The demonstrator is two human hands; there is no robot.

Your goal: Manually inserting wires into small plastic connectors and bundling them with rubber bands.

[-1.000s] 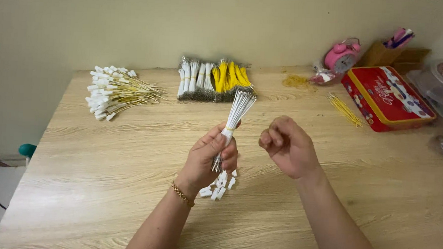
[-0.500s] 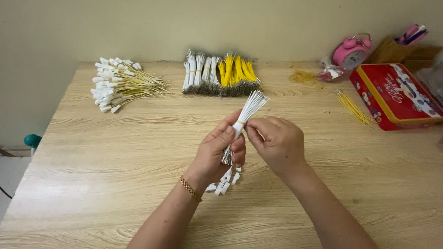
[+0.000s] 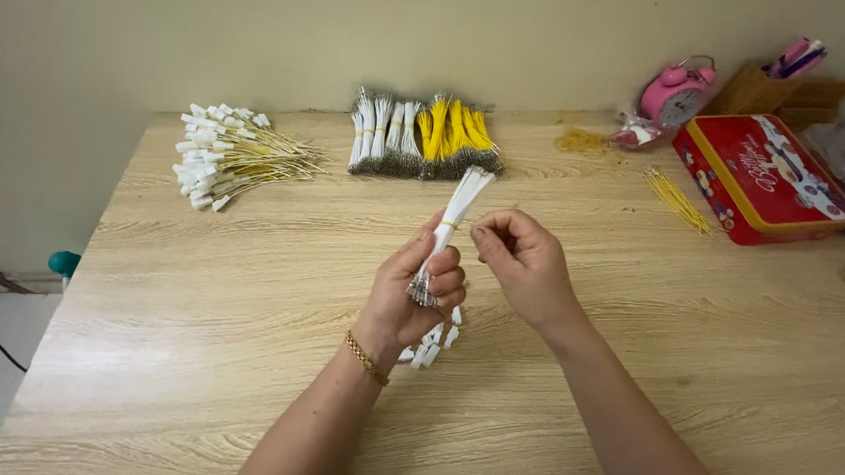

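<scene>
While both hands meet above the middle of the tabletop, the scene reads like this:

Left hand: the left hand (image 3: 418,287) is closed around a thin bundle of white wires (image 3: 452,220), with a gold chain bracelet (image 3: 367,358) on the wrist.
Bundle: long, straight and slim, tilted up and away from the person; the lower ends show bare metallic tips at the fingers.
Right hand: the right hand (image 3: 526,266) is just beside the bundle, fingers curled together with the thumb toward the wires; I cannot tell if it pinches one.
Under the hands: small white connector pieces (image 3: 432,342), short and blocky, lie on the wood below the left wrist.
Far left: a loose heap of yellow wires with white plugs (image 3: 227,153).
Far middle: flat bundles of white and yellow wires (image 3: 422,138), side by side near the wall.
Right side: a red rectangular tin (image 3: 762,176), glossy, a few loose yellow wires (image 3: 676,198) just beside it, and a pink alarm clock (image 3: 676,95) behind.
Tabletop: the tabletop (image 3: 201,304) is light wood with a wavy grain, smooth and matte.
Room: a plain beige wall (image 3: 260,40) stands behind it.
</scene>
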